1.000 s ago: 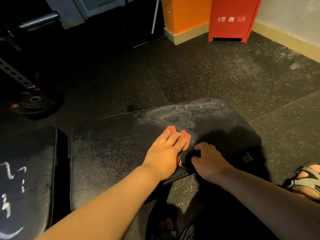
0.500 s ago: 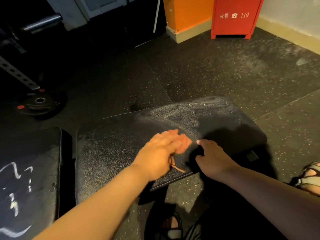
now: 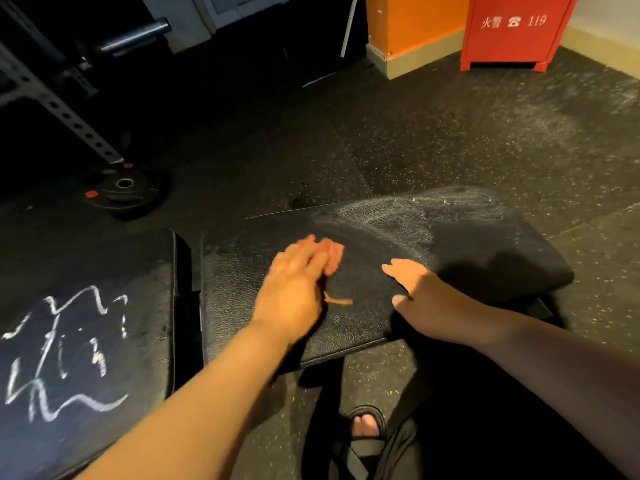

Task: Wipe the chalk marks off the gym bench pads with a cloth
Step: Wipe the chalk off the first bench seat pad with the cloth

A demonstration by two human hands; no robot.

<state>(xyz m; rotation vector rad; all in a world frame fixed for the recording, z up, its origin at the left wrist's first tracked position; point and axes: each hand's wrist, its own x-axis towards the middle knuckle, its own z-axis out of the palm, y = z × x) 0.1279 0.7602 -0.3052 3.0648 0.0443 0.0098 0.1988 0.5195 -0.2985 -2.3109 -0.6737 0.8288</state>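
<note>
Wiping is the step in hand: the left hand (image 3: 294,285) lies palm down on a reddish cloth (image 3: 333,251), fingers stretched out fairly straight over it and pressing it onto the seat pad (image 3: 239,282), though motion blur hides the exact finger position. The cloth bunches out past the fingertips, and a loose strip of it trails from under the heel of the palm. Just right of it, apart from the cloth, the right hand (image 3: 426,292) rests on the near edge of the same pad, fingers relaxed and spread, gripping nothing; it looks to be bracing the pad. Beyond both hands, toward the far edge, a pale chalk haze (image 3: 398,220) covers the leather, smeared rather than cleared, so this pad seems only partly done. The next move likely calls for pushing the cloth forward and to the right into that haze with firm, overlapping strokes, perhaps turning it to a fresh face. Well to the left of the left hand, across a gap, the back pad (image 3: 149,306) carries bold white chalk scribbles (image 3: 65,348), untouched, so most of the job appears to lie ahead.
</note>
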